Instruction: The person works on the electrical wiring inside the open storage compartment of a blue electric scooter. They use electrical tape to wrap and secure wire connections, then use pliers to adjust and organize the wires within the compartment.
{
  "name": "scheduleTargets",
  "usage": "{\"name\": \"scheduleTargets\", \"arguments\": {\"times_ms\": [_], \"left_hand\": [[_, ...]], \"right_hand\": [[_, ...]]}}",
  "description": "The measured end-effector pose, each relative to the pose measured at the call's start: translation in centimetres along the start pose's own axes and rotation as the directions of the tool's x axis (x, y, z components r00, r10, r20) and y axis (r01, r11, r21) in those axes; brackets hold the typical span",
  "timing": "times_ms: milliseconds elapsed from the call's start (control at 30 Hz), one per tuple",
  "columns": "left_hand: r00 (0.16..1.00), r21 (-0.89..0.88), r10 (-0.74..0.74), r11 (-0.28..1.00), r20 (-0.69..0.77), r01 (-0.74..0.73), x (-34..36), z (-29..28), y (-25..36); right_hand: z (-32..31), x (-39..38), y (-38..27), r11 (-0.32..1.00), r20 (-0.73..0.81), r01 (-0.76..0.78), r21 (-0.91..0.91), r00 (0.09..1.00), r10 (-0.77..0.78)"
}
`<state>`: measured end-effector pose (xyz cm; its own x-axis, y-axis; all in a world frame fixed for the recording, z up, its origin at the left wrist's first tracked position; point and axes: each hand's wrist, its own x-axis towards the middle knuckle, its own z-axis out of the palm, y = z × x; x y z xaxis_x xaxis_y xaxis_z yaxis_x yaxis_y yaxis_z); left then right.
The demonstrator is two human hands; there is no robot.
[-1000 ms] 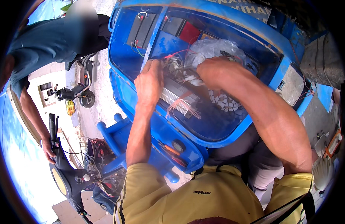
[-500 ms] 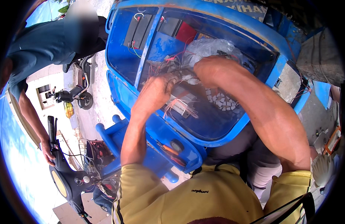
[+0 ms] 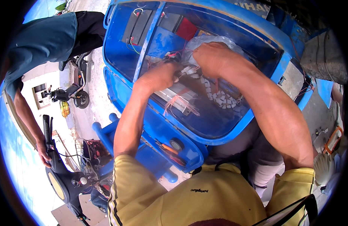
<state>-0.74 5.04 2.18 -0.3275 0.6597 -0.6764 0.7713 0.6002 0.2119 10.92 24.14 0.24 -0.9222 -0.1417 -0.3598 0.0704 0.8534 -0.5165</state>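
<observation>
Both my hands reach into an open blue metal box. My left hand is closed above a silver finned metal unit, by a tangle of thin wires. What its fingers hold is hidden. My right hand is closed with its knuckles up, in front of a clear plastic bag. Its fingertips and whatever they grip cannot be seen. Between my hands, a string of white plastic connectors curves down across the box floor. Pinkish wires lie over the finned unit.
Dark batteries sit at the box's far left, behind a blue crossbar. A tray below holds an orange-handled tool. At left, another person's hand rests by a handlebar. A parked scooter stands beyond.
My left hand has turned, its fingers now pointing farther into the box, with more of the finned unit showing. My right hand has shifted slightly up and left. The view has shifted a little.
</observation>
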Motion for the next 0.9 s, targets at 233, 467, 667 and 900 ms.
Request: {"name": "scheduleTargets", "arguments": {"times_ms": [233, 467, 667, 900], "left_hand": [[0.994, -0.032, -0.067, 0.997, -0.090, 0.064, 2.1, 1.2, -2.0], [0.958, -0.063, -0.106, 0.994, -0.267, 0.092, 1.8, 1.4, -1.5], [0.954, -0.032, 0.033, 0.998, -0.299, -0.045, 1.7, 1.1, -2.5], [0.977, 0.081, -0.183, 0.981, 0.114, 0.174, 2.5, -2.4, 2.3]], "right_hand": [[0.3, 0.5, 0.6, 0.999, -0.343, 0.025, 0.028, 0.939, -0.014], [0.1, 0.5, 0.4, 0.999, -0.418, -0.007, 0.040, 0.908, 0.023], [0.7, 1.3, -0.1, 0.991, -0.538, 0.086, 0.100, 0.843, -0.019], [1.5, 2.0, 0.1, 0.993, -0.608, 0.098, 0.059, 0.793, -0.042]]}}
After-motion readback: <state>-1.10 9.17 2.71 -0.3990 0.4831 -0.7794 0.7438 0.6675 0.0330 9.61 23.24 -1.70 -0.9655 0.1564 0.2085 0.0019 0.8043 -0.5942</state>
